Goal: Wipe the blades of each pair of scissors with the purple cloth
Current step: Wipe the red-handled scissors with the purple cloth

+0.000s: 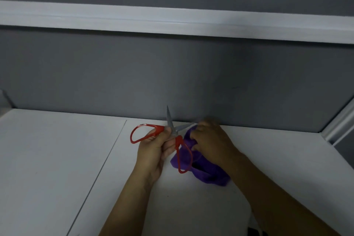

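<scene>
One pair of red scissors (177, 141), blades spread; left hand (153, 151) grips them at the pivot; right hand (208, 140) pinches purple cloth (206, 176) round one blade just right of that grip; cloth tail on table (57, 159).

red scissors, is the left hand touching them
Touching. The head view shows the left hand with its fingers curled round a handle of the red scissors near the pivot.

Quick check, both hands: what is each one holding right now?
Left hand: grips the red scissors near the pivot, blades spread.
Right hand: holds the purple cloth, bunched around one blade.
</scene>
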